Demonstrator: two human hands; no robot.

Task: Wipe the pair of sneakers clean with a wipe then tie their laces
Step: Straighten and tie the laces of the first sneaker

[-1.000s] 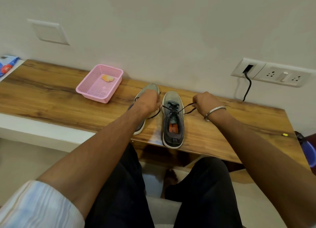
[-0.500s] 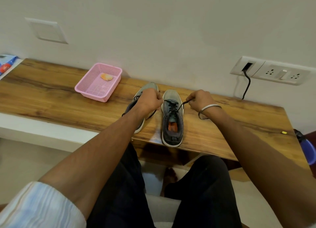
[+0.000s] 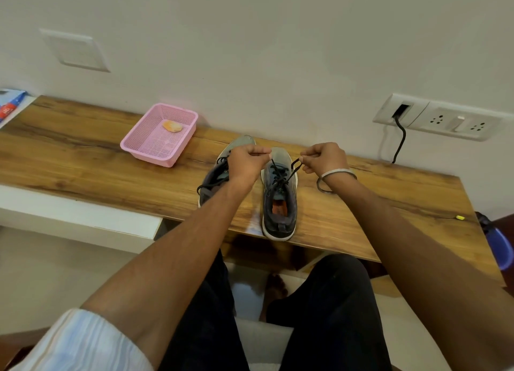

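Two grey sneakers with black laces stand side by side on the wooden desk (image 3: 83, 159), toes toward the wall. The right sneaker (image 3: 280, 203) is fully visible, with an orange insole. My left arm partly hides the left sneaker (image 3: 214, 181). My left hand (image 3: 247, 162) pinches one lace end above the right sneaker's toe. My right hand (image 3: 324, 158) pinches the other lace end (image 3: 295, 166), folded into a small loop. Both lace ends rise from the right sneaker's eyelets.
A pink mesh basket (image 3: 160, 137) holding a small orange crumpled piece (image 3: 172, 126) sits left of the sneakers. A wall socket plate (image 3: 434, 117) with a black cable (image 3: 399, 139) is at the right. A packet (image 3: 11, 106) lies at the far left. My knees are under the desk edge.
Both hands have come inward and upward over the right sneaker. The laces, pulled out sideways a second ago, now rise steeply, and the right one is folded into a loop.
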